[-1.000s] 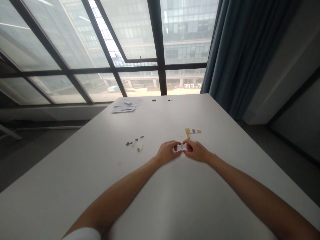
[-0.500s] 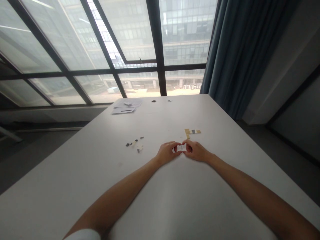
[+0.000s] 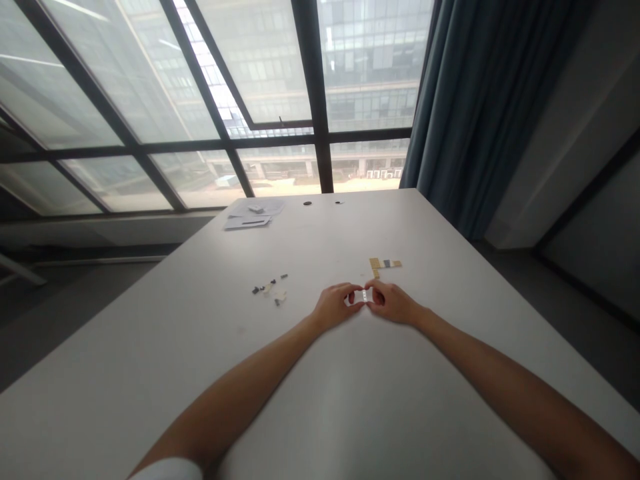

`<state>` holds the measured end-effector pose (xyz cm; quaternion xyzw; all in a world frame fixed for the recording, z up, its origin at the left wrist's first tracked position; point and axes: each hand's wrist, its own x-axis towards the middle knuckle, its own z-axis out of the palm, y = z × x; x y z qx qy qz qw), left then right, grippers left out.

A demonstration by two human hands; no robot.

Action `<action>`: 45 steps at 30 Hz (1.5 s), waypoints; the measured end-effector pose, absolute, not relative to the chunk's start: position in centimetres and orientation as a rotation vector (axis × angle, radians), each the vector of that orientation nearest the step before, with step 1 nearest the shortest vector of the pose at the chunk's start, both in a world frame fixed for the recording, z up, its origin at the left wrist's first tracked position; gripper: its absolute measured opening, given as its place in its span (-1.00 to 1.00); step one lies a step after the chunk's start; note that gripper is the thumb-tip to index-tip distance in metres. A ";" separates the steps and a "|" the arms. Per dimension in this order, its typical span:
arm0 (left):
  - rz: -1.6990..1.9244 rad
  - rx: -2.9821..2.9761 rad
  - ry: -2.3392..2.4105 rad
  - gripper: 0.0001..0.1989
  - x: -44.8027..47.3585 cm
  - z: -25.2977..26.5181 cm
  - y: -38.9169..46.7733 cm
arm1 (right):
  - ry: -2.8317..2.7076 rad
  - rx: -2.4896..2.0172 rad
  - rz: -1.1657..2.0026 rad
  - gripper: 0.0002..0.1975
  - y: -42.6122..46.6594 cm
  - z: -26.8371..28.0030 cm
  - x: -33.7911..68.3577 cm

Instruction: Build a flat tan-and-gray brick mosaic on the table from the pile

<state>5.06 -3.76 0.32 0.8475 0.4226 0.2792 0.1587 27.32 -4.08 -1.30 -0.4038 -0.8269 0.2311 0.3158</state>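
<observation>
Thumb and forefinger of my left hand (image 3: 339, 305) pinch one side of a small white building brick (image 3: 365, 295), which seems to carry a row of studs. My right hand (image 3: 393, 302) grips the same brick from the other side, its thumb and forefinger curved likewise. The brick stands just above or on the white table; I cannot tell which. Beyond my right hand lie flat tan building plates (image 3: 375, 264), joined with a grey and white strip that runs right. To the left of my left hand, several small dark and cream pieces (image 3: 269, 289) lie scattered.
The white table (image 3: 320, 247) reaches to a large window. Papers (image 3: 253, 215) with a small white object lie at its far left. Two dark round spots, one a cable hole (image 3: 307, 203), mark the far edge. A blue curtain (image 3: 460, 120) hangs at the right.
The white brick has turned slightly between my fingers, so its row of bright studs shows more clearly. Both hands stay in nearly the same place, and the other pieces lie still.
</observation>
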 end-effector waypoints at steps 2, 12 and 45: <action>0.800 2.427 1.204 -0.69 5.1 0.3 -3.7 | -2.176 -1.064 0.607 -0.71 -4.1 -1.3 27.3; 0.825 2.432 1.195 -0.70 5.1 0.2 -3.7 | -2.179 -1.045 0.620 -0.71 -4.0 -1.3 27.3; 0.795 2.439 1.212 -0.70 5.2 0.5 -3.8 | -2.171 -1.052 0.619 -0.73 -4.0 -1.4 27.4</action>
